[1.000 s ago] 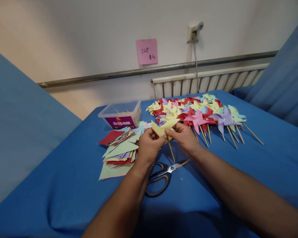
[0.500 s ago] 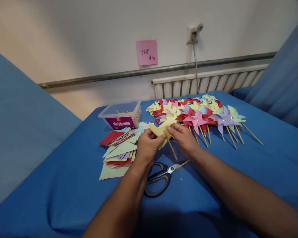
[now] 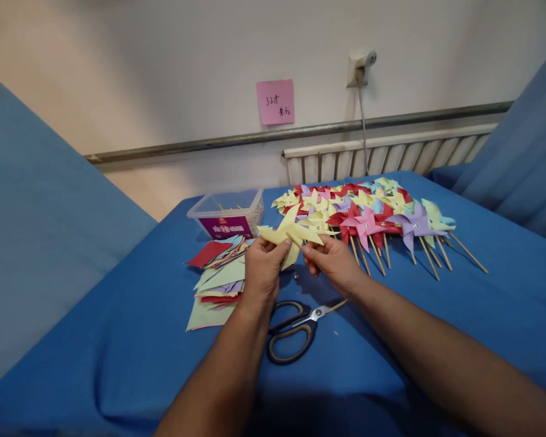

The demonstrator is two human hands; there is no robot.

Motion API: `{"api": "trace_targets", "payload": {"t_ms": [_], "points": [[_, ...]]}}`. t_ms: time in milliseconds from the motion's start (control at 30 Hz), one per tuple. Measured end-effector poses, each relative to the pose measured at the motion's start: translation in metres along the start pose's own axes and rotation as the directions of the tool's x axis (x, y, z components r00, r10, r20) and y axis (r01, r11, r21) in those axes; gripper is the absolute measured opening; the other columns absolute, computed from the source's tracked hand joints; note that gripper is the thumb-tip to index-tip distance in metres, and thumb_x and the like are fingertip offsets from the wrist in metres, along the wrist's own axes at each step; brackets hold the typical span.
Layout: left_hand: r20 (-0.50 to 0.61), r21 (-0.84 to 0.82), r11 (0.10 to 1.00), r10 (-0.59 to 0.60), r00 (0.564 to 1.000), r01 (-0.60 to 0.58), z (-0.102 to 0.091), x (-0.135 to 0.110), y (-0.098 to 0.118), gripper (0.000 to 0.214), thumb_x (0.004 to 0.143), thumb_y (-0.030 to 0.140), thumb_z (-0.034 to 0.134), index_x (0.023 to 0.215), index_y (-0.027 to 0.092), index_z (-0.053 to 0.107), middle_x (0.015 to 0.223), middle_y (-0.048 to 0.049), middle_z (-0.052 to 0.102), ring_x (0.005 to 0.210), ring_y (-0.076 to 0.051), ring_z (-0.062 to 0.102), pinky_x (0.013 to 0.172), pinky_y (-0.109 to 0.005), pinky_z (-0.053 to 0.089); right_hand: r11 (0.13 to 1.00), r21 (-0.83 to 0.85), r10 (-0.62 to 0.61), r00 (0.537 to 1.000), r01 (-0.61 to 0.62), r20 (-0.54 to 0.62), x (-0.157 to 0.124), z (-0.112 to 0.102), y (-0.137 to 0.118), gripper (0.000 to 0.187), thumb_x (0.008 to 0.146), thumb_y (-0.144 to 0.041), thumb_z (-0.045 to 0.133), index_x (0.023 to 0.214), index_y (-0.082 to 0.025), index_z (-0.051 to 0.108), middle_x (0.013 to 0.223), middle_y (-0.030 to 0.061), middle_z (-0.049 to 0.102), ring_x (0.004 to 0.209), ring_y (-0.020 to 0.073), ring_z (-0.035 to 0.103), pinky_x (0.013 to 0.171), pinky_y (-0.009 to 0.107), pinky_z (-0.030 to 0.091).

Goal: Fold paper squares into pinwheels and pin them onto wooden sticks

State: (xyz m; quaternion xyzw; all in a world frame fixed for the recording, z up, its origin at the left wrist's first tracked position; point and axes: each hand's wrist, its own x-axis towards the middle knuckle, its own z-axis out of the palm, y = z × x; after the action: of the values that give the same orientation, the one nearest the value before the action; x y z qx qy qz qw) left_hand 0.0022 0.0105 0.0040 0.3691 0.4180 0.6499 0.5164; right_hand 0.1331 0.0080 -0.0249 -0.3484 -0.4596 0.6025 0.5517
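Scissors [image 3: 295, 331] lie nearest me on the blue worktop [image 3: 391, 352]. Just beyond them, my left hand [image 3: 261, 273] and right hand [image 3: 334, 262] each have a closed grip on the yellow pinwheel [image 3: 289, 233], pinched at its lower edge and held above the worktop. I see no stick on it, so I judge it unfinished. To its left, a stack of paper squares [image 3: 216, 282] lies unused. Farther right, a large pile of finished pinwheels [image 3: 373, 212] on sticks suggests much is done.
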Motion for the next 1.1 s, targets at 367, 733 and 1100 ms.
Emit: {"api": "trace_targets", "payload": {"t_ms": [367,733,1100], "points": [[-0.073,0.112,0.992,0.058,0.996,-0.050,-0.0053,0.0060,-0.0031,0.044,0.052,0.026,0.083,0.091,0.012,0.066,0.069,0.0005,0.068,0.060,-0.014,0.061,0.059,-0.025,0.046,0.996,-0.086,0.017,1.000,-0.018,-0.010,0.0003,0.0025,0.0009,0.033,0.065,-0.045,0.075,0.069,-0.021,0.053,0.052,-0.0066,0.056,0.036,0.0072,0.045,0.036,0.021,0.035],[-0.102,0.090,0.993,0.087,0.991,-0.078,-0.0076,0.0094,-0.0069,0.049,0.051,0.028,0.085,0.093,0.012,0.066,0.072,-0.0007,0.069,0.063,-0.015,0.063,0.063,-0.027,0.048,0.995,-0.096,0.011,0.999,-0.015,-0.045,0.0004,0.0013,-0.0024,0.032,0.059,-0.039,0.079,0.070,-0.021,0.055,0.053,-0.0076,0.054,0.039,0.0081,0.047,0.038,0.022,0.036],[-0.031,0.024,0.998,0.061,0.998,-0.060,-0.0026,0.0022,-0.0029,0.038,0.056,0.030,0.085,0.086,0.013,0.068,0.081,-0.0043,0.073,0.070,-0.016,0.067,0.069,-0.028,0.050,0.992,-0.124,0.003,0.992,-0.019,-0.128,-0.0001,0.0031,-0.0025,0.035,0.059,-0.042,0.080,0.065,-0.020,0.053,0.054,-0.0057,0.056,0.039,0.0082,0.046,0.036,0.022,0.031]]}}
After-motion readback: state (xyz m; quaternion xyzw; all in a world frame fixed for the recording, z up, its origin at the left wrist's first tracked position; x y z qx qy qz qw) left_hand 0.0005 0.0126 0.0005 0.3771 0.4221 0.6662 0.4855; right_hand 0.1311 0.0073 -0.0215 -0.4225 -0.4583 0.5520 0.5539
